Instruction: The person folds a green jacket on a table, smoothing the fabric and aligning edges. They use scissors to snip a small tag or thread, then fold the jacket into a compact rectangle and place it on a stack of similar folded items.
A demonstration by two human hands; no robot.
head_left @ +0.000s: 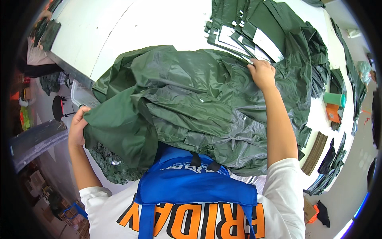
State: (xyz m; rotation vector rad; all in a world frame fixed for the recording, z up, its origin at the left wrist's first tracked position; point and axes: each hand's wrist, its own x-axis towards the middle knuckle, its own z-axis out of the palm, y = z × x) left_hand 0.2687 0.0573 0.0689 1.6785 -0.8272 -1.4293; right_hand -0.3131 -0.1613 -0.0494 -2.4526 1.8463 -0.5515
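A large glossy dark green waterproof garment lies crumpled across the near side of the white table. At the left, my left hand is closed on a corner of the garment, holding that part raised beyond the table edge. My right hand rests at the garment's far edge, its fingers bent together on the green fabric. Just beyond these fingertips is a fanned pile of folded green garments with white cards among them. The exact grip of the right fingertips is partly hidden.
The white table stretches away. On its right are a green cylinder, an orange box and a brown cardboard stack. A white basket sits below the left edge. Another person is at far left.
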